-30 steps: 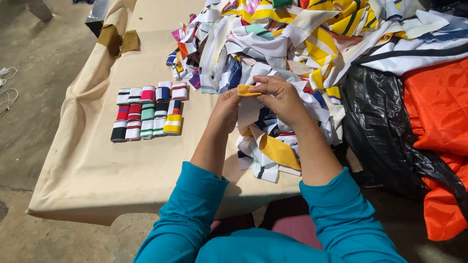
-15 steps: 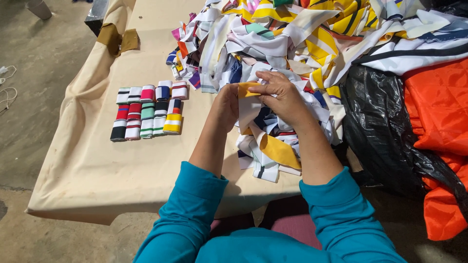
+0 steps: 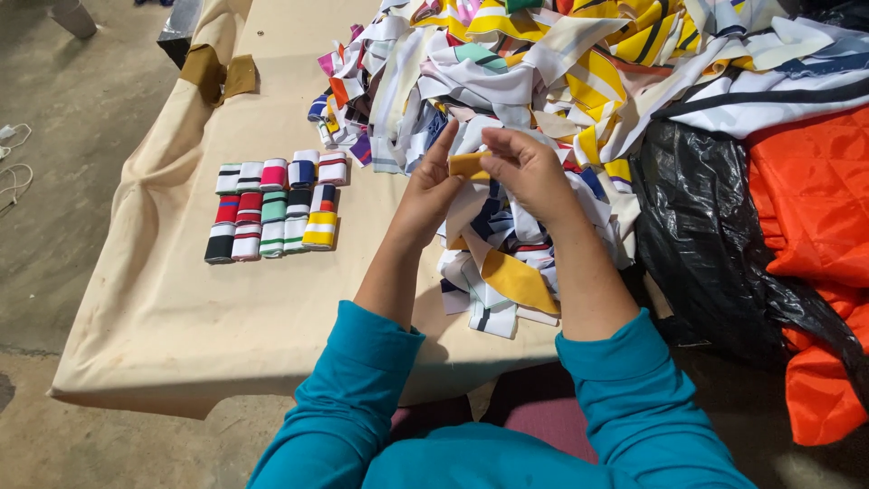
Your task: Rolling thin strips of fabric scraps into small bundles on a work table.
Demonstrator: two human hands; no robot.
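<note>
— How are the person's arms placed?
— Both forearms reach forward from teal sleeves pushed up toward the elbows, converging over the right part of the table [image 3: 181,308].

— And the hands?
— The left hand [image 3: 425,195] is raised, palm turned inward, thumb and fingers [image 3: 450,145] pinched closed at the left end of a small yellow strip [image 3: 469,165]. The right hand [image 3: 529,172] meets it from the other side, knuckles up, fingertips closed on the strip's right end. The two hands almost touch, wrists slightly bent, held above the table.
</note>
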